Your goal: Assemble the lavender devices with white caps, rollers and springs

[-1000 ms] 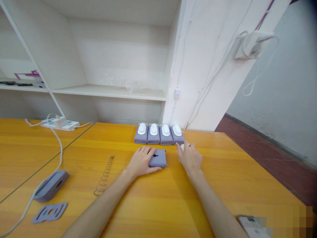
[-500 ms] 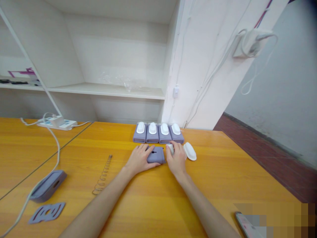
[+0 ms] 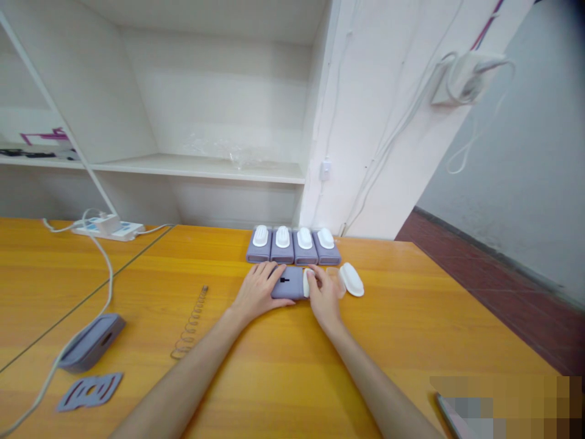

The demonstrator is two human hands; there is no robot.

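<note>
My left hand (image 3: 262, 286) is wrapped round the left end of a purple-grey box (image 3: 291, 283) with a small black mark on its face. At the box's right end my right hand (image 3: 323, 296) grips a white oval piece (image 3: 306, 283), which touches that end. My fingers cover part of this piece. Just right of that hand lie a clear plastic oval piece (image 3: 337, 280) and a white oval cap (image 3: 351, 279). Behind both hands stands a row of several purple-grey boxes (image 3: 282, 255) with white pieces on top.
A coiled metal spring (image 3: 192, 326) lies to the left. Further left are a purple-grey tray-like part (image 3: 91, 342), a flat slotted plate (image 3: 90, 391) and a white cable (image 3: 108, 274) from a power strip (image 3: 123, 230). A phone (image 3: 450, 414) lies at the lower right.
My right hand has brought the white oval piece left against the end of the purple-grey box. The clear plastic piece shows more now. My left hand keeps its hold.
</note>
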